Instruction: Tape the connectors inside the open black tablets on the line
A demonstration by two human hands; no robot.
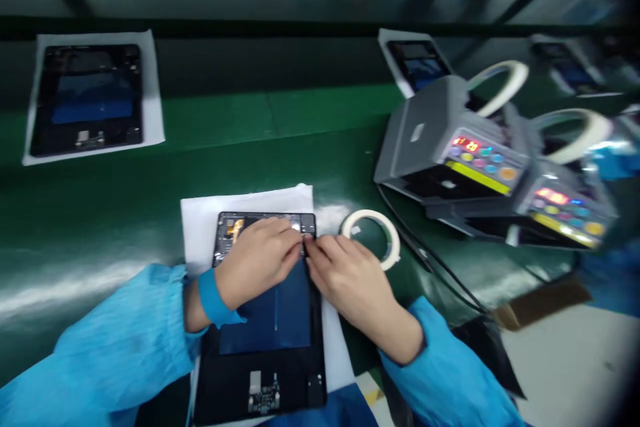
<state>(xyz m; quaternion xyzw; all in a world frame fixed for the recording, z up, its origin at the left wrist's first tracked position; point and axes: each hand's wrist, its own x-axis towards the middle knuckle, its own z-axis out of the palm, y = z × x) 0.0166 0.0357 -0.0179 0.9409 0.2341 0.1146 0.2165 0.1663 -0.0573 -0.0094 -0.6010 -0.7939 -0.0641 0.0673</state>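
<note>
An opened tablet [265,347] with a blue battery and exposed circuit parts lies on a white sheet [200,220] on the green bench. My left hand [257,260] rests on its upper part with the fingers curled, fingertips pressed near the top right corner. My right hand [350,280] meets it there from the right, fingers pinched together at the same spot. What the fingertips hold, if anything, is too small to make out. A roll of white tape [373,237] lies just right of my right hand.
Two grey tape dispensers [450,147] [565,207] with lit buttons and tape rolls stand at the right, cables [435,260] trailing toward me. Other opened tablets on white sheets lie at the far left [87,97] and far back [417,63]. A brown cardboard piece [540,303] lies at the bench's right edge.
</note>
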